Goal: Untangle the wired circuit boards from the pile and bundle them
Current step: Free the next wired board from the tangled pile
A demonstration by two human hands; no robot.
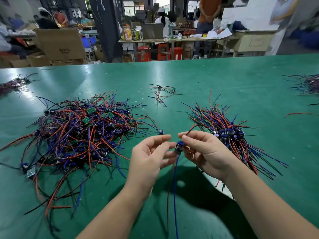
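The right hand pinched one board above the bench, probably so its wires hung clear of the pile; the left hand had its grip released.

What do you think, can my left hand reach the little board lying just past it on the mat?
Probably yes. The left hand looks free, and the little board lies on the green mat just beyond its fingertips with nothing between. Its wires trail toward the tangled pile, so lifting may snag.
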